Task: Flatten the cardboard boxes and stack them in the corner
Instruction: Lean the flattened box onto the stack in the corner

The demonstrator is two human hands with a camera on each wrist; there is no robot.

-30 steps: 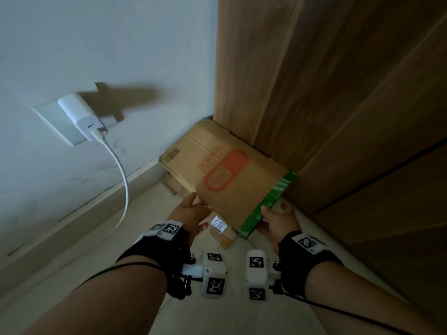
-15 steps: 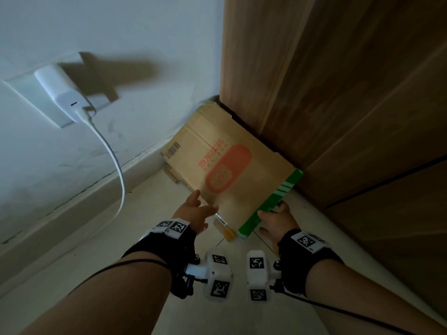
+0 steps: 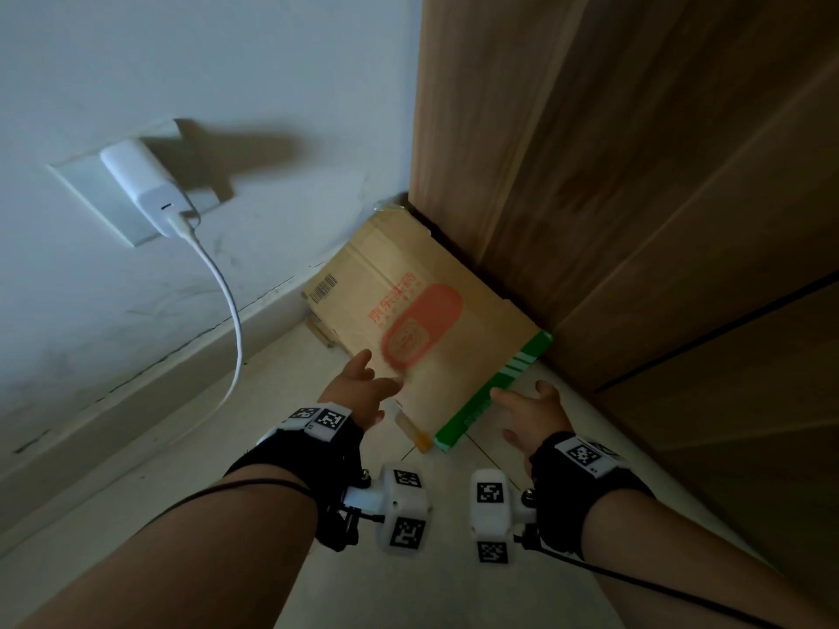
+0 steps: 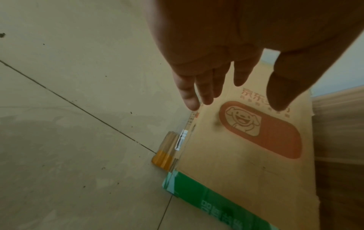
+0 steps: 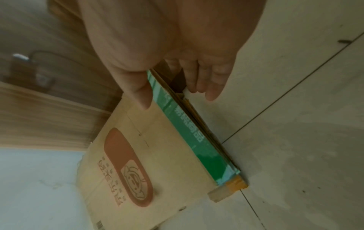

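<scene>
Tiled floor (image 3: 136, 515), corner between white wall (image 3: 204, 61) and wooden panel (image 3: 635, 174). Flattened cardboard box (image 3: 422, 311), frame centre, leaning into corner. Left hand (image 3: 358, 388): fingers spread, holding nothing, above box's near edge. Right hand (image 3: 531, 410): fingers relaxed, beside green strip (image 3: 495, 392), thumb over it.

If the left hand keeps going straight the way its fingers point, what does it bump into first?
Most likely the flattened cardboard box, near its red logo. The left hand is open, fingers aimed at it. Whether they already touch is unclear.
</scene>
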